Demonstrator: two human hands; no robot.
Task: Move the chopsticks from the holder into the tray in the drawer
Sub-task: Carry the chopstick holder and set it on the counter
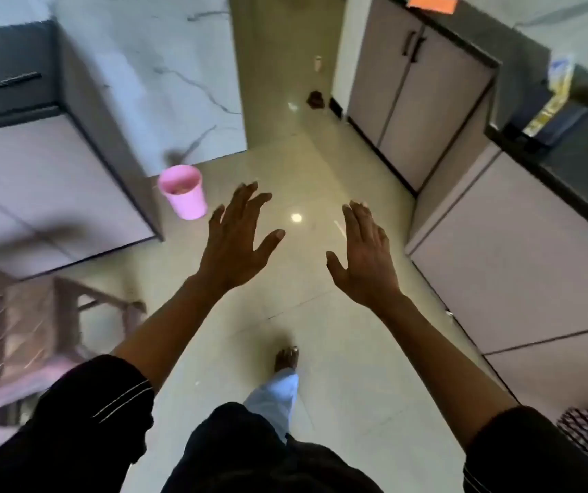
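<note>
My left hand (239, 240) and my right hand (365, 254) are both stretched out in front of me over the tiled floor, palms down, fingers spread, holding nothing. No chopsticks, holder or tray shows in this view. Grey cabinet fronts with drawers (520, 265) run along the right, all closed. The picture is blurred by motion.
A pink bucket (184, 192) stands on the floor by the corner of the left cabinet (36, 193). A wooden stool (61, 314) is at the lower left. A dark countertop (570, 151) on the right carries a packet and a dark tray. My bare foot (287, 357) is on the floor.
</note>
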